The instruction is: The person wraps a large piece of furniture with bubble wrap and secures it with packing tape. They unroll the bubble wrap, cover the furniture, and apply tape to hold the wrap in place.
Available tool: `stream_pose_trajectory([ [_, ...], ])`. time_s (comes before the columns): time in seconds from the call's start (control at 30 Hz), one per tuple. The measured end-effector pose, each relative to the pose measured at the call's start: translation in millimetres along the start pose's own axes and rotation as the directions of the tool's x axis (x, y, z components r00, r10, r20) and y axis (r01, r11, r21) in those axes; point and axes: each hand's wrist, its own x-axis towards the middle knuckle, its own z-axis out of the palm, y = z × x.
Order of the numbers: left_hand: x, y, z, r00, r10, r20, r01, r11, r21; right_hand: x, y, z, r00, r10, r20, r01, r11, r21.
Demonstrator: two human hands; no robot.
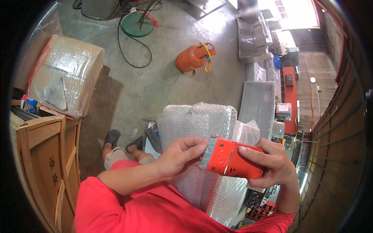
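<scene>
Red plastic tape dispenser with a serrated metal blade held chest-high, just above a bubble-wrapped silver panel standing before the person. Judged light and rigid, shell fairly smooth; the toothed edge is sharp, so grip belongs on the red body, away from the blade. Right hand closed round the body's rear, thumb on top. Left hand half-curled, fingertips pinching at the blade end; whether it grips tape cannot be told. Both forearms bent inward.
</scene>
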Motion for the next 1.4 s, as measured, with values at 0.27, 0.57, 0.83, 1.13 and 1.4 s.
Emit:
stream_pose_trajectory([
  [0.27,-9.0,-0.3,-5.7,0.991,0.111,-0.072,-0.111,0.994,0.007,17.8,-12.4,-1.6,0.993,-0.034,0.11,0.045,0.994,-0.095],
  [0.57,-12.8,1.2,-9.3,0.991,0.123,-0.056,-0.129,0.982,-0.138,32.9,-20.1,-1.3,0.988,-0.037,0.147,0.059,0.988,-0.144],
  [0.83,-9.5,0.5,-20.4,0.983,0.176,-0.051,-0.183,0.957,-0.223,53.8,-28.8,-12.7,0.964,-0.004,0.267,0.068,0.97,-0.233],
  [1.13,1.0,9.6,-36.7,0.893,0.377,-0.245,-0.309,0.91,0.277,80.9,-40.2,-12.6,0.935,0.079,0.344,0.049,0.936,-0.348],
  [1.4,34.4,1.7,-76.8,0.787,0.341,-0.515,-0.201,0.93,0.308,100.9,-39.7,-61.3,0.861,0.325,0.392,-0.112,0.872,-0.477],
])
